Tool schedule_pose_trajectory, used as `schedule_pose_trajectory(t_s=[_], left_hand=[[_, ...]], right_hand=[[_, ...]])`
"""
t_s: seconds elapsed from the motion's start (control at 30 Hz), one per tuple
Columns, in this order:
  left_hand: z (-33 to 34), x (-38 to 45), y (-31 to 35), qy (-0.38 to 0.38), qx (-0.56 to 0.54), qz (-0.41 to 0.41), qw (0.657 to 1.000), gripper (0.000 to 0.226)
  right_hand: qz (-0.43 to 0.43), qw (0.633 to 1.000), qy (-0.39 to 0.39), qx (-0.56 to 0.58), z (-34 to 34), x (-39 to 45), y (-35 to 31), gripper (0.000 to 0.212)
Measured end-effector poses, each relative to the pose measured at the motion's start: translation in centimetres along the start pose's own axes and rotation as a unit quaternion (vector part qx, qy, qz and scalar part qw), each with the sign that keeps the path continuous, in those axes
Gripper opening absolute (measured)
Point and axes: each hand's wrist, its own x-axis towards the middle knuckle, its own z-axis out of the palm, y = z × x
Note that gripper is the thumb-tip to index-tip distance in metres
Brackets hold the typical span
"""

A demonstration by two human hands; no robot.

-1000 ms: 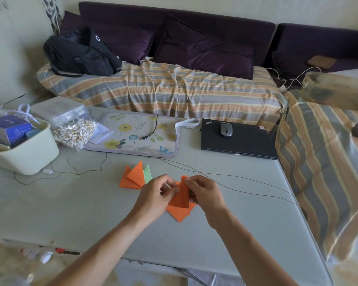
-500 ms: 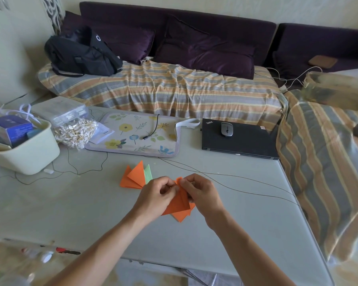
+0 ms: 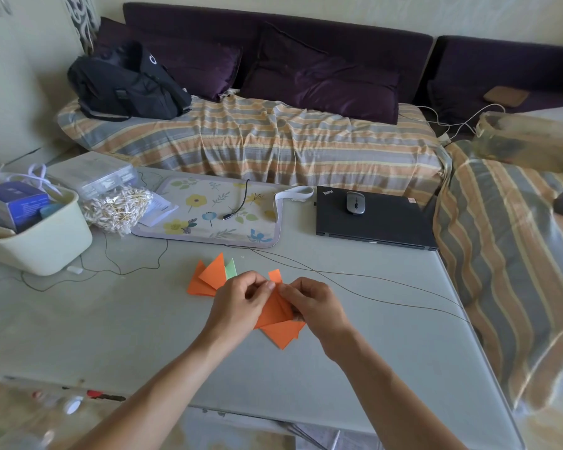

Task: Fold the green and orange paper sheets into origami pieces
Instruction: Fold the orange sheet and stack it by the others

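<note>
We see both hands, left hand and right hand, pinching one orange paper piece mid-table (three folded pieces beside); striped sofa behind.

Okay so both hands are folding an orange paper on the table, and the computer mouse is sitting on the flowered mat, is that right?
Not quite. Both the left hand and right hand do pinch the orange paper, but the mouse sits on the closed black laptop, not on the flowered mat. The head view shows it.
</note>
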Motion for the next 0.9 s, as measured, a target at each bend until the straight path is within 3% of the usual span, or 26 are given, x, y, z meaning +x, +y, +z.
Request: schedule_pose_trajectory(t_s=[0.2, 0.53, 0.77, 0.9], left_hand=[[-0.33, -0.03, 0.46, 0.061, -0.013, -0.011, 0.998, 0.025], [-0.37, 0.21, 0.3, 0.095, -0.035, -0.046, 0.994, 0.025], [-0.23, 0.3, 0.19, 0.044, -0.099, -0.084, 0.991, 0.018], [-0.18, 0.06, 0.02, -0.004, -0.102, -0.092, 0.991, 0.015]], right_hand=[[0.015, 0.998, -0.057, 0.033, 0.07, -0.31, -0.26, 0.024], [0.018, 0.998, -0.064, 0.024, 0.08, -0.3, -0.23, 0.012], [0.023, 0.996, -0.078, -0.041, -0.07, -0.42, -0.19, 0.016], [0.01, 0.996, -0.043, -0.073, 0.32, -0.5, 0.09, 0.012]])
